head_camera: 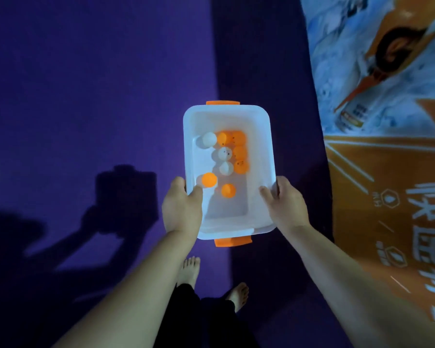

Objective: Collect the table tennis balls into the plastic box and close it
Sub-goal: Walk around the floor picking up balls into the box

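Reading the head view, I take the plastic box (259, 146) as the reference item. It is carried in the air above the purple floor (86, 84), its top uncovered, long axis running away from the person.

Left hand (181, 209): grasping the box's left long rim towards the near end, thumb hooked over the rim into the interior.

Right hand (286, 204): grasping the box's right long rim at the matching position, thumb likewise inside.

Contents: the table tennis balls (239, 151), orange and white, lie on the box bottom. Most are grouped in the far half, towards the right wall. One orange ball (209, 179) sits just beside the left thumb.

Fittings: one orange latch (222, 102) at the box's far end, a second at its near end.

Surroundings: a printed banner (387, 159) lies right of the box, bare feet (191, 270) show below it, and a shadow (121, 197) falls to its left.
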Tool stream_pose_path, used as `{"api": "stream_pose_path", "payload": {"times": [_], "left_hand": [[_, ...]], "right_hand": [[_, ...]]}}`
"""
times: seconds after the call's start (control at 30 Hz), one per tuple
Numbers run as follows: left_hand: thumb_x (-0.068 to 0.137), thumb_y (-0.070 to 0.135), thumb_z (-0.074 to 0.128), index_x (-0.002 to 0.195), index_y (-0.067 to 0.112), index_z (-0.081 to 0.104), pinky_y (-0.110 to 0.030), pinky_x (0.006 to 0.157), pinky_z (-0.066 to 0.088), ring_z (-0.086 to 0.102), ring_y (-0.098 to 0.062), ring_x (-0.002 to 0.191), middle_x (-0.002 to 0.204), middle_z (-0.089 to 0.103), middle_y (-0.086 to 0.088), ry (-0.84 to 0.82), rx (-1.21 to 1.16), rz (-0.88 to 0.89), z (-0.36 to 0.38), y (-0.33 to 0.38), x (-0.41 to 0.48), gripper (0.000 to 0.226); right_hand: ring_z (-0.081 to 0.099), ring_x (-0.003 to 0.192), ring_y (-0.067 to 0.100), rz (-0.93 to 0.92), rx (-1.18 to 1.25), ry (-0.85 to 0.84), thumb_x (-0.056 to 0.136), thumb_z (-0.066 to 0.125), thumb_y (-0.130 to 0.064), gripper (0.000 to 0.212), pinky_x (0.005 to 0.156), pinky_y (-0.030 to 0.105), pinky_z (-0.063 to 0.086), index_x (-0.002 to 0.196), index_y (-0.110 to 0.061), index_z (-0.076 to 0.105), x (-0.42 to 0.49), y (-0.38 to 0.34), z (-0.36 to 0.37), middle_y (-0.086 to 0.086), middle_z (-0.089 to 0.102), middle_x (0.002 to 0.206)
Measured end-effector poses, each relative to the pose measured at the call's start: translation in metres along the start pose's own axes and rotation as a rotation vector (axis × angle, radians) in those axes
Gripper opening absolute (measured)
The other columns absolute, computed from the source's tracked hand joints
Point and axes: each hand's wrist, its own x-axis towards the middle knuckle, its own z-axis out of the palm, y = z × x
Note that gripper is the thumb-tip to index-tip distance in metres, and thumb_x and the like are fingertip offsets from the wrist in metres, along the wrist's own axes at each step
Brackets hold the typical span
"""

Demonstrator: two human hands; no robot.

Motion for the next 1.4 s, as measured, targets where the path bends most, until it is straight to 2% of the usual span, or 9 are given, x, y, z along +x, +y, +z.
{"api": "stream_pose_path", "payload": {"times": [0.07, 0.23, 0.33, 0.47, 0.67, 0.8, 0.93, 1.1, 1.4], "left_hand": [[0.088, 0.027, 0.054, 0.08, 0.005, 0.041, -0.042, 0.062, 0.044, 0.046, -0.032, 0.068, 0.07, 0.048, -0.008, 0.022, -0.03, -0.011, -0.036, 0.01, -0.007, 0.028], [0.088, 0.025, 0.053, 0.075, 0.007, 0.036, -0.032, 0.053, 0.03, 0.036, -0.023, 0.058, 0.063, 0.04, -0.003, 0.097, -0.077, -0.052, -0.109, 0.017, -0.031, 0.028], [0.089, 0.025, 0.054, 0.076, 0.003, 0.038, -0.031, 0.051, 0.029, 0.036, -0.021, 0.056, 0.063, 0.042, -0.005, 0.163, -0.1, -0.097, -0.143, 0.012, -0.052, 0.029], [0.089, 0.022, 0.054, 0.07, 0.009, 0.033, -0.031, 0.049, 0.026, 0.032, -0.018, 0.053, 0.06, 0.037, -0.002, 0.284, -0.134, -0.156, -0.179, 0.003, -0.094, 0.031], [0.086, 0.02, 0.054, 0.067, 0.011, 0.033, -0.032, 0.051, 0.028, 0.032, -0.019, 0.054, 0.06, 0.037, 0.0, 0.451, -0.233, -0.294, -0.207, -0.026, -0.169, 0.03], [0.085, 0.024, 0.054, 0.076, 0.004, 0.042, -0.033, 0.053, 0.033, 0.039, -0.021, 0.059, 0.066, 0.047, -0.003, 0.546, -0.306, -0.434, -0.227, -0.054, -0.218, 0.024], [0.083, 0.018, 0.057, 0.067, 0.01, 0.035, -0.032, 0.051, 0.029, 0.032, -0.017, 0.055, 0.06, 0.039, 0.0, 0.725, -0.4, -0.505, -0.252, -0.089, -0.271, 0.028], [0.082, 0.014, 0.059, 0.065, 0.011, 0.036, -0.03, 0.05, 0.029, 0.033, -0.014, 0.054, 0.061, 0.039, 0.0, 0.934, -0.539, -0.585, -0.279, -0.144, -0.342, 0.029], [0.084, 0.014, 0.058, 0.065, 0.013, 0.033, -0.026, 0.046, 0.028, 0.032, -0.013, 0.051, 0.059, 0.037, 0.002, 1.19, -0.721, -0.725, -0.324, -0.266, -0.493, 0.031]], "right_hand": [[0.044, 0.057, 0.016, -0.021, -0.026, -0.033, 0.088, 0.055, -0.031, 0.032, 0.05, 0.031, 0.035, 0.067, -0.015, 0.037, -0.013, -0.031, -0.012, -0.002, 0.044, 0.062], [0.037, 0.053, 0.013, -0.122, -0.097, -0.093, 0.084, 0.059, -0.027, 0.035, 0.051, 0.032, 0.034, 0.062, -0.015, 0.034, -0.042, -0.093, -0.03, -0.005, 0.04, 0.058], [0.039, 0.052, 0.013, -0.202, -0.149, -0.153, 0.085, 0.059, -0.029, 0.035, 0.051, 0.034, 0.036, 0.062, -0.017, 0.035, -0.062, -0.12, -0.034, -0.005, 0.043, 0.058], [0.048, 0.06, 0.018, -0.335, -0.253, -0.266, 0.087, 0.057, -0.031, 0.036, 0.055, 0.033, 0.038, 0.062, -0.02, 0.034, -0.095, -0.145, -0.037, -0.004, 0.047, 0.061], [0.05, 0.068, 0.024, -0.566, -0.395, -0.39, 0.089, 0.054, -0.035, 0.037, 0.054, 0.031, 0.032, 0.063, -0.02, 0.032, -0.145, -0.168, -0.04, -0.005, 0.046, 0.063], [0.046, 0.066, 0.023, -0.714, -0.471, -0.47, 0.086, 0.053, -0.032, 0.033, 0.05, 0.033, 0.029, 0.064, -0.019, 0.033, -0.186, -0.19, -0.031, -0.005, 0.045, 0.063], [0.047, 0.069, 0.024, -0.869, -0.533, -0.566, 0.084, 0.053, -0.03, 0.031, 0.055, 0.032, 0.031, 0.063, -0.019, 0.033, -0.241, -0.211, -0.006, -0.004, 0.046, 0.064], [0.039, 0.057, 0.016, -1.06, -0.576, -0.698, 0.084, 0.054, -0.032, 0.035, 0.053, 0.032, 0.028, 0.063, -0.018, 0.03, -0.325, -0.226, 0.034, -0.005, 0.042, 0.062], [0.047, 0.064, 0.02, -1.397, -0.76, -0.81, 0.085, 0.058, -0.036, 0.034, 0.049, 0.03, 0.029, 0.065, -0.017, 0.037, -0.523, -0.218, 0.119, -0.004, 0.048, 0.065]]}}
